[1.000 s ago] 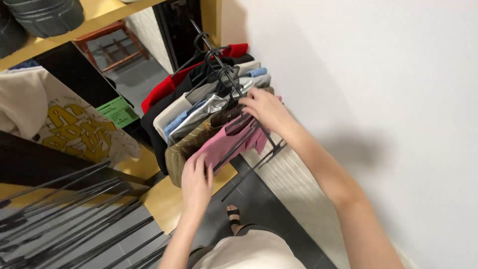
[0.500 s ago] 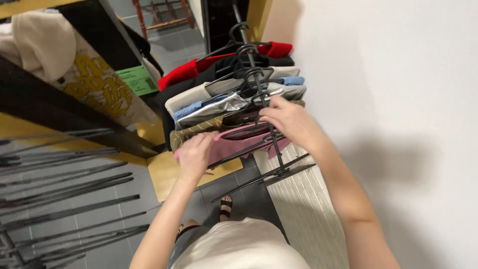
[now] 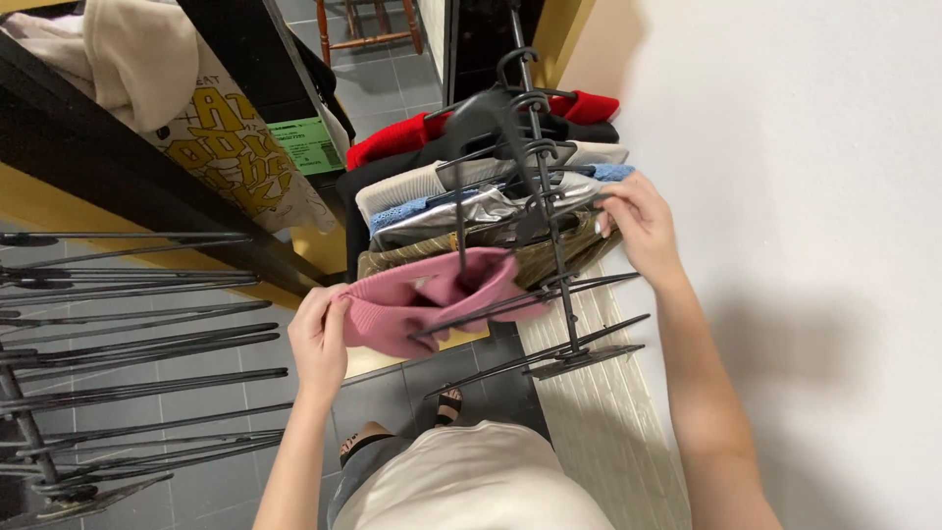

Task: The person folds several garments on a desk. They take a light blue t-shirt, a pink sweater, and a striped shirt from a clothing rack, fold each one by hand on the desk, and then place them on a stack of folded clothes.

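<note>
My left hand clenched one pink knit garment at the near end of the clothes rail. My right hand pinched the olive striped garment behind it. Beyond hung roughly six more garments on black hangers.

Soft pink knit garment, matt

My left grip holds the folded top at the near end of the hanging row, my right grip touches the striped garment just behind it, the other hung clothes lying beyond both, the wall to their right.
</note>
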